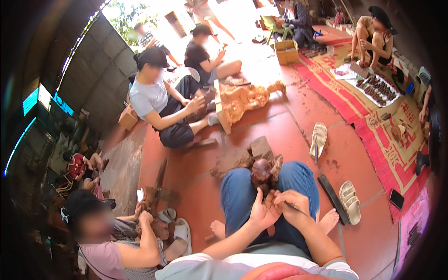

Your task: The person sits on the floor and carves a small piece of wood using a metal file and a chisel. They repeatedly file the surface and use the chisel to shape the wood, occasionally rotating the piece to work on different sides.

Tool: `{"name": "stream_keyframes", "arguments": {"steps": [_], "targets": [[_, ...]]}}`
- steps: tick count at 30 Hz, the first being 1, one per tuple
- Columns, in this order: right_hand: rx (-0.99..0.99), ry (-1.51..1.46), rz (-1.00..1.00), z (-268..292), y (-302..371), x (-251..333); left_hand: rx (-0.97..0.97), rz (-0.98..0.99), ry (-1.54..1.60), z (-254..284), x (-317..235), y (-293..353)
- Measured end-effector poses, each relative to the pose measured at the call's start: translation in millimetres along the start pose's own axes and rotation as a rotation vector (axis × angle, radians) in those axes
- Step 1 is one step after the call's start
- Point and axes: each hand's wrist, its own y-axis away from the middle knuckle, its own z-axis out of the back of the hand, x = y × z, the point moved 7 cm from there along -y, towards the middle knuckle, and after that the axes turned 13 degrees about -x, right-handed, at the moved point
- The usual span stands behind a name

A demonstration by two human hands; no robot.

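Observation:
Between my knees stands a dark reddish-brown wood carving (262,171) with a smooth rounded top; its lower part is hidden by my hands and legs. My left hand (264,210) is open just below it, palm up, thumb raised and fingers stretched toward the right hand. Closed in a pinch, my right hand (294,206) holds a thin dark carving tool (296,209) that slants down to the right; its working tip is hidden. The fingers of both hands meet or nearly meet. A brown wooden block (262,148) lies beyond the carving.
To my right are a dark bar (332,199), beige sandals (350,202) and a phone (396,199) on a red mat (373,177). A co-worker (107,233) sits close at left. Ahead, another person (156,98) works beside a large orange-brown carved statue (247,100).

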Motion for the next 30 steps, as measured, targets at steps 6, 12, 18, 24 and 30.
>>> {"name": "stream_keyframes", "arguments": {"steps": [6, 12, 18, 24, 30], "targets": [[-0.042, -0.025, 0.0, 4, -7, -8, -0.031, 0.03, 0.045, -13, 2, -5], [-0.055, 0.038, -0.01, 0, 1, -11, -0.044, 0.035, 0.066, -11, 2, 0], [0.03, 0.031, -0.048, 2, 7, 2, -0.119, -0.032, 0.029, 3, 4, 2], [-0.028, 0.049, -0.071, 1, -2, -12, -0.114, -0.011, 0.051, -13, 2, 2], [0.008, 0.057, 0.026, 4, 3, -4, -0.095, 0.002, 0.076, 1, 6, -4]]}}
